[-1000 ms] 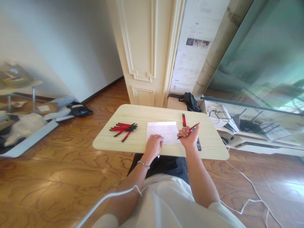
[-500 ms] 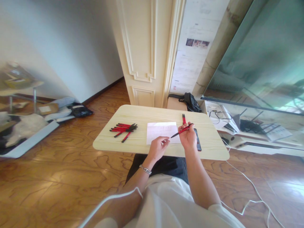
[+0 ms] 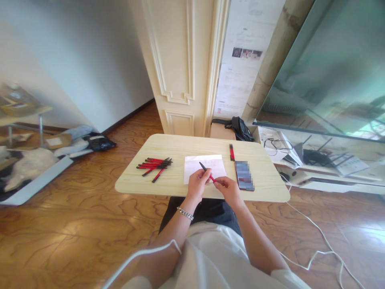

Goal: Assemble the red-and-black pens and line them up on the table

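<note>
Between my two hands is a red and black pen, its black end pointing up and to the left over the paper. My left hand is closed around its middle, thumb on top. The fingers of my right hand pinch its lower red end. Beneath them a white sheet of paper lies on the pale wooden table. To the left several red and black pens lie in a loose pile. Two more pens lie side by side on the right, just above a phone.
A black bag rests on a box behind the table. A white cable runs over the floor at the right. Near the wall a low white cabinet holds papers and wires. Packages and an open box lie at the left.
My right hand has turned over and come down to the pen's red end. My left hand has closed on the pen, which now points up-left. The phone is uncovered.
</note>
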The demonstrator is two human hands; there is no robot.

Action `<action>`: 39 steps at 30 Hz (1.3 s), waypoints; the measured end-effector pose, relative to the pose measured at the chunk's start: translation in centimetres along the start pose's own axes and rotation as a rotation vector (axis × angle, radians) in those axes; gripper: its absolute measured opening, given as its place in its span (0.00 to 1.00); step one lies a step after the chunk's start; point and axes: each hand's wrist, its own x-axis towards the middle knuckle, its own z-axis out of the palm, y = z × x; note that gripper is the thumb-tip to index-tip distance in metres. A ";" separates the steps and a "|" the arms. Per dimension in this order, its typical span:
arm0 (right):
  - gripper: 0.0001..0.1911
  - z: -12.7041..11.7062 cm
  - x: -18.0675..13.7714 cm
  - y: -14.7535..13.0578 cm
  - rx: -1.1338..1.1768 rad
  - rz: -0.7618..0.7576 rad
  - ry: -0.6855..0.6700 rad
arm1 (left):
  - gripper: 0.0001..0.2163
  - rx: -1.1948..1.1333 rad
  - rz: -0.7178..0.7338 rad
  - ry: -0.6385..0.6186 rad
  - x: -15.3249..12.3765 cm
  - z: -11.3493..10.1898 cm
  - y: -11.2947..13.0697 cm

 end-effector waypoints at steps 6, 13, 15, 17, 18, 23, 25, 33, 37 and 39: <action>0.11 -0.9 -0.3 -1.7 -0.293 -0.091 0.008 | 0.16 0.310 0.071 -0.041 0.1 0.9 -0.2; 0.12 -3.1 2.5 -1.9 -0.340 -0.080 -0.065 | 0.18 0.406 0.120 -0.096 0.8 1.7 -0.1; 0.15 -5.1 5.7 -1.4 -0.333 -0.074 0.039 | 0.20 0.474 0.164 -0.097 0.9 1.0 0.0; 0.15 -7.6 9.7 -1.1 -0.433 -0.057 0.176 | 0.19 0.580 0.221 -0.049 0.8 -0.1 0.0; 0.15 -8.8 11.7 -1.0 -0.523 -0.032 0.225 | 0.18 0.631 0.252 -0.021 0.8 -0.8 0.1; 0.12 -12.2 19.0 -0.9 -0.922 0.239 0.247 | 0.14 0.906 0.418 0.128 1.1 -4.1 0.2; 0.11 -12.2 20.5 -0.7 -0.951 0.275 0.237 | 0.13 1.007 0.457 0.184 1.3 -5.0 0.1; 0.13 -11.0 21.7 1.7 -1.003 0.330 0.204 | 0.12 1.119 0.528 0.223 1.0 -5.4 -0.3; 0.16 -11.2 21.4 1.9 -1.006 0.322 0.174 | 0.12 1.106 0.520 0.224 1.0 -5.4 -0.2; 0.16 -11.3 21.3 1.8 -1.003 0.318 0.161 | 0.12 1.110 0.519 0.223 1.0 -5.4 -0.2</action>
